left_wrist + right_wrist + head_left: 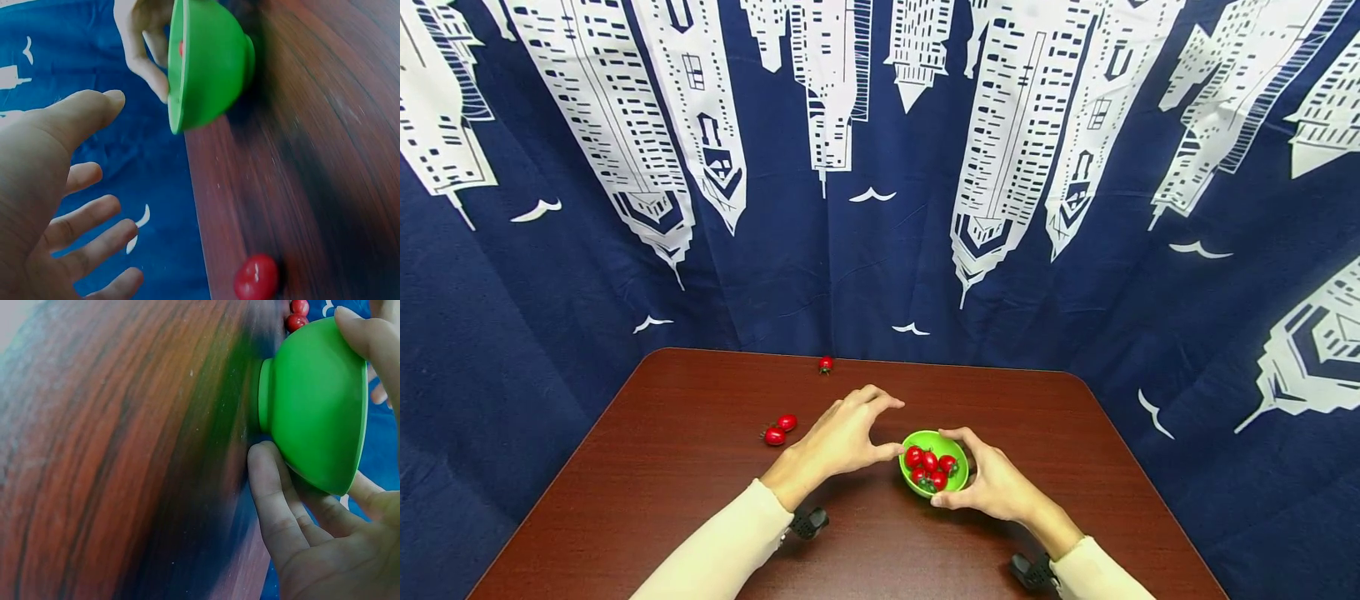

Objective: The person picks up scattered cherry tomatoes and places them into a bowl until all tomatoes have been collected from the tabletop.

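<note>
My right hand point(997, 483) holds a small green bowl point(931, 438) by its side, thumb at the near rim and fingers curled round the far side. Several red cherry tomatoes point(929, 462), some with green stems, lie inside it. From the right wrist view, the bowl's round outer wall point(322, 403) and foot stand over the wood. Left of the bowl, my left hand point(838, 437) has its fingers spread and nothing between them. Its thumb tip overlaps the bowl's left rim in the head view, but the left wrist view shows a gap between thumb and bowl point(212, 69).
Two loose cherry tomatoes point(775, 436) lie on the brown wooden table point(700, 467), left of my left hand. Another tomato point(826, 364) sits near the table's far edge. Behind hangs a dark blue cloth point(775, 283) printed with white buildings and birds.
</note>
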`<state>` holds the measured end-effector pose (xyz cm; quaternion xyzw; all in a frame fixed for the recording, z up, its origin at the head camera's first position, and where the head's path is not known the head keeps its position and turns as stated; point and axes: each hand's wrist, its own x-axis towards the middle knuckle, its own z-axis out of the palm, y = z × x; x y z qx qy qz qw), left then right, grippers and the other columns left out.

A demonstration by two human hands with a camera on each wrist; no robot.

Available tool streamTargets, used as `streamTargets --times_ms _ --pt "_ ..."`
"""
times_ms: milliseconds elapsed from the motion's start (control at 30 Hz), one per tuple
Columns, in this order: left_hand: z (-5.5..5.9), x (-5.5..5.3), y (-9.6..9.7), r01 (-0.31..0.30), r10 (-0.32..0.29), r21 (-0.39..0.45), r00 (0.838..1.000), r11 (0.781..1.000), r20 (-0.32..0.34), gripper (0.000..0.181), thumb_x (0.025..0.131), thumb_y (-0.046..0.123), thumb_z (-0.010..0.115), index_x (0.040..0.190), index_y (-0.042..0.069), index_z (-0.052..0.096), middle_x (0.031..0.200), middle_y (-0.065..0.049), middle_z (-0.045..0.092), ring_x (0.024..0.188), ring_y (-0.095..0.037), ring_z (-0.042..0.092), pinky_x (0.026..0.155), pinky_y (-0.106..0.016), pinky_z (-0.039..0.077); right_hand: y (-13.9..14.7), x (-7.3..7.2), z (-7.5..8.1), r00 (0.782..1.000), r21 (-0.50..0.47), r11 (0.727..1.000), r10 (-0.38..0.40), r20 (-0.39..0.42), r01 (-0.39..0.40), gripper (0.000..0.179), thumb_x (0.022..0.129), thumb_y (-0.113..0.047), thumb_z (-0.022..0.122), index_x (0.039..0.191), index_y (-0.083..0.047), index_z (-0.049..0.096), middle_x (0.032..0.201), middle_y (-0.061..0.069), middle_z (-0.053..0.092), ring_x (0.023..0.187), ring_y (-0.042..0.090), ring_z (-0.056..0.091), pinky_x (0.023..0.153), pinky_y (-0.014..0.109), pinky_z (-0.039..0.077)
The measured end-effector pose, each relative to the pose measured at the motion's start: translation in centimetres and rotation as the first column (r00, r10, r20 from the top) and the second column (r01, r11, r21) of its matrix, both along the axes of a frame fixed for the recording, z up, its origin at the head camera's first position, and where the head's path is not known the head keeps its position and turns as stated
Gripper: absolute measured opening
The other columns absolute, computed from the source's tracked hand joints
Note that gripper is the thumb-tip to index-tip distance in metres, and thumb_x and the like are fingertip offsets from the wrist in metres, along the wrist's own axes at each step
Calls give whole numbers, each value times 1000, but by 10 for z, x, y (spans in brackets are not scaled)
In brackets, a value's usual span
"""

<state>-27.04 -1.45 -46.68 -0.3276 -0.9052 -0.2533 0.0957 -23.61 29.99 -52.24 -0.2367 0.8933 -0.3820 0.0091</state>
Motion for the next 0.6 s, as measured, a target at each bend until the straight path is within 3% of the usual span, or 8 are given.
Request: streamTargets --times_ms 367,600 --pt "-3 1 -43 -94 94 -21 996 995 1 73 92 47 99 156 24 73 151 -5 72 136 -33 70 108 -59 60 -1 0 1 1000 -15 1000 -6 9 6 102 81 -39 109 161 -6 55 135 13 81 107 12 78 89 23 65" --pt "-15 2 -80 -140 139 -74 990 987 -8 74 90 47 101 155 23 74 151 -6 71 136 -34 70 104 -63 62 1 0 0 1000 -17 1000 -5 15 6 102 80 -40 109 161 -7 55 131 11 81 108 12 78 90 23 64"
